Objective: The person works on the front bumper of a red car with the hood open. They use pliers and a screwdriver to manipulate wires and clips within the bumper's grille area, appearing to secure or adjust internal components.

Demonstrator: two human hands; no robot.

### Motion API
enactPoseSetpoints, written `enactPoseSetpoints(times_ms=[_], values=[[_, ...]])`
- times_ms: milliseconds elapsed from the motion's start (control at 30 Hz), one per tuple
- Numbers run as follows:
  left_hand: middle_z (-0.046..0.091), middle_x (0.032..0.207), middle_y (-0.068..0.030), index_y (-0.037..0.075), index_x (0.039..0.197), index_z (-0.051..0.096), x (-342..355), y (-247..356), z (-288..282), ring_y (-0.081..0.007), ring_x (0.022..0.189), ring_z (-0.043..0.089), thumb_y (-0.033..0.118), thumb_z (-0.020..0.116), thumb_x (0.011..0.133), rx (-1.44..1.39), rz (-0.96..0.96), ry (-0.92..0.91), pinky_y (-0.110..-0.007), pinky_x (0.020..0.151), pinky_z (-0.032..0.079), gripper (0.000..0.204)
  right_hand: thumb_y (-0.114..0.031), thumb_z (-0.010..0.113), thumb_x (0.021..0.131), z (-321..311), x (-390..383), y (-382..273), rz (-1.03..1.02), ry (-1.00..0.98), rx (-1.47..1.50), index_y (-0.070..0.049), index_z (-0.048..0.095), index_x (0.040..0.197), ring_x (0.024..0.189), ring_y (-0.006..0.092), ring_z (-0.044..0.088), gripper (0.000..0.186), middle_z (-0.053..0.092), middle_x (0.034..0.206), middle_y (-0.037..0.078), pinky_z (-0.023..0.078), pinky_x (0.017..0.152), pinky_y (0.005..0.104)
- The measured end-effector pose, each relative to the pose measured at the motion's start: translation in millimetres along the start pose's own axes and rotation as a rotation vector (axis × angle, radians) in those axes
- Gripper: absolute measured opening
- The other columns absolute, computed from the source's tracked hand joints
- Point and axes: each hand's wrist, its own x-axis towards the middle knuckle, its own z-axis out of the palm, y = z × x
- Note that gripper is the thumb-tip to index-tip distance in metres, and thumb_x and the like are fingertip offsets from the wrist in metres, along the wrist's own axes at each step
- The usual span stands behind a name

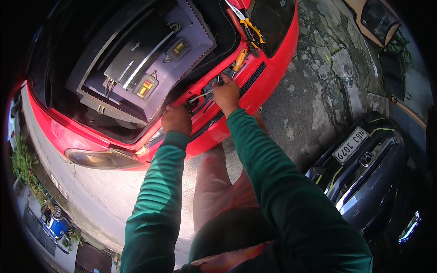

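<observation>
A pale wire (200, 97) runs between my hands, over an opening in the red bumper (273, 68) of a car with its trunk up. My right hand (226, 94) is closed, thumb and fingers pinching near the wire's right end. Curled at the trunk's edge, my left hand (176, 120) is closed beside the wire's other end; its fingertips are partly hidden. Just beyond my right hand lies a screwdriver with an orange handle (240, 59). Pliers with yellow and black handles (252, 32) rest farther along the ledge.
Inside the trunk, a purple-grey lined box (191, 54) holds a dark amplifier (132, 54) and two fuse holders (145, 86) with cables. A tail lamp (102, 159) is at the left. A dark car (368, 168) stands close at the right, on concrete ground (314, 100).
</observation>
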Motion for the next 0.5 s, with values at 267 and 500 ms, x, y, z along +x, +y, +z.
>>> enactPoseSetpoints(times_ms=[267,500], values=[[0.078,0.118,-0.0199,0.019,0.125,0.078,19.3,-8.5,-22.7,-0.0405,0.112,0.075,0.046,0.069,0.099,0.052,0.059,-0.196,-0.051,0.093,0.060,0.038,-0.016,0.073,0.094,-12.8,-13.9,-21.4,-0.060,-0.149,-0.259,0.002,0.045,0.159,0.116,0.0476,0.070,0.074,0.074,0.120,0.029,0.056,0.100,0.0527],[0.078,0.120,-0.0197,0.024,0.128,0.077,25.1,0.7,-35.3,-0.0420,0.115,0.074,0.059,0.057,0.103,0.064,0.101,-0.193,-0.053,0.095,0.058,0.047,-0.009,0.068,0.093,-44.1,-23.5,-40.2,-0.231,0.006,-0.280,-0.004,0.053,0.150,0.110,0.0438,0.072,0.059,0.069,0.125,0.024,0.059,0.093,0.0521]])
